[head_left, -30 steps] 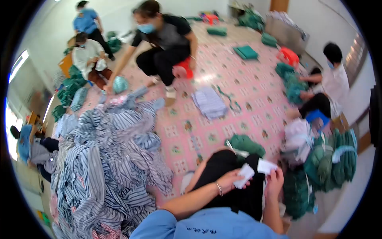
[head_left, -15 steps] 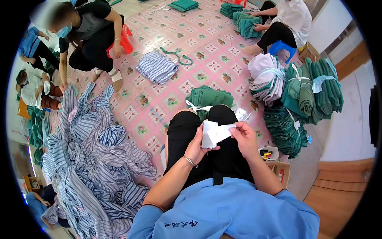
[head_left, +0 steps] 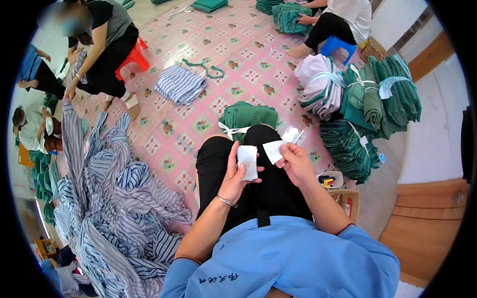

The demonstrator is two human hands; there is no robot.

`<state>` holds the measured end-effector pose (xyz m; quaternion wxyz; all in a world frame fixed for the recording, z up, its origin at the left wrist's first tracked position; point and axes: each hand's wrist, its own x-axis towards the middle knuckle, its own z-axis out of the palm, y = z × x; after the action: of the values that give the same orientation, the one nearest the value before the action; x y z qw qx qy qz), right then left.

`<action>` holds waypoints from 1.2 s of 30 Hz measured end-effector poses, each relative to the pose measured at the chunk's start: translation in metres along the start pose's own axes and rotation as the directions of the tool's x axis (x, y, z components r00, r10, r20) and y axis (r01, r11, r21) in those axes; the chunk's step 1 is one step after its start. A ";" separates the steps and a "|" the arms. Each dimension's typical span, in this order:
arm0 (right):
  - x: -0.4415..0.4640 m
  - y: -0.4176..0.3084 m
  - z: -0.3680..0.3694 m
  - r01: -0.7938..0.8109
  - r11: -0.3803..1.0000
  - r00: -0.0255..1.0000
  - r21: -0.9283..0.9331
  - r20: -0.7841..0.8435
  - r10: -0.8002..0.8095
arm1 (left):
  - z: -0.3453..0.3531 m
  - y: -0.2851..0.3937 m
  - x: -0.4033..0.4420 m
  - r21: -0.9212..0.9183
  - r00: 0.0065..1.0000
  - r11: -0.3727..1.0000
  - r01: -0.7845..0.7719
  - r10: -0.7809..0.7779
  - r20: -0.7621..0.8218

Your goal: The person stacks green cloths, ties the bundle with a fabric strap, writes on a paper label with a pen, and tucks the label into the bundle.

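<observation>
Above my lap, my left hand [head_left: 235, 176] grips a small stack of white paper slips [head_left: 248, 162], fingers behind it and thumb along its edge. My right hand [head_left: 295, 161] pinches a single white slip [head_left: 274, 150] between thumb and fingertips, apart from the stack. Whether anything is written on the slips cannot be made out. Just beyond my knees lies a folded green cloth bundle [head_left: 251, 115], tied with a white strip [head_left: 231, 130]. A clear plastic piece [head_left: 292, 134] rests on the floor to its right.
Striped garments [head_left: 114, 198] form a large heap at left, where a person [head_left: 107, 44] pulls one up. Tied green bundles [head_left: 350, 151] and a white bundle [head_left: 319, 89] stand at right. A marker tray [head_left: 330, 180] sits near my right forearm. Another person handles green cloth [head_left: 290, 19] at the back.
My right hand has drawn one slip off the stack to the right, leaving a gap between them. The person at left has lifted a striped garment. The whole view has shifted slightly.
</observation>
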<state>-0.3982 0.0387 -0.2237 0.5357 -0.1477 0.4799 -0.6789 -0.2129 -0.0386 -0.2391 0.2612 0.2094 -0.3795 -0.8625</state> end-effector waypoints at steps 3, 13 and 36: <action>-0.002 -0.004 0.004 -0.027 1.000 1.000 -0.002 -0.004 0.027 | 0.002 -0.002 0.001 -0.038 1.000 0.999 -0.010 0.009 -0.027; -0.014 -0.002 0.019 0.436 0.515 0.866 -0.738 0.187 -0.464 | -0.013 -0.014 -0.001 0.092 0.998 0.994 -0.055 0.055 0.005; -0.026 0.000 0.035 0.460 0.502 0.855 -0.733 0.212 -0.474 | 0.002 -0.008 0.004 0.015 0.978 1.000 0.008 -0.005 -0.209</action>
<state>-0.3629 0.0441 -0.1978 0.2153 -0.4767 0.6658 -0.5322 -0.2191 -0.0352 -0.2448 0.2951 0.3020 -0.3559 -0.8337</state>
